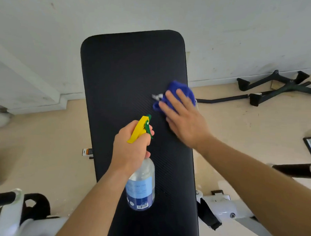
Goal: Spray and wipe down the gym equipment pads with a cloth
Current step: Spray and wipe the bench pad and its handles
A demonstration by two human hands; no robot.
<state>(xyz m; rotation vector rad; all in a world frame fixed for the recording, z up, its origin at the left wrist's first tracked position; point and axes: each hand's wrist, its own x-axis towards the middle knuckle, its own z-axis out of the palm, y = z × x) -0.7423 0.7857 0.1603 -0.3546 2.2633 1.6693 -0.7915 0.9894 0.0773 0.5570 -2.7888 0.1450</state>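
- Black bench (128,72) fills my view.
- My left grip (130,145) curls round the spray bottle (141,185).
- My right grip (184,122), flat, presses the blue cloth (181,88) onto it, just right of the left grip.

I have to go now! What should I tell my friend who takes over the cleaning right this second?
Left grip: hand curled round the neck of the clear plastic spray bottle with the yellow-and-green trigger head.
Right grip: flat hand pressing the blue cloth onto the long black padded bench pad, near its right edge.
Done: some spray is on; a whitish wet spot sits just left of the cloth.
Left: wipe that spot and the rest of the pad. Which parts are already wiped cannot be told.
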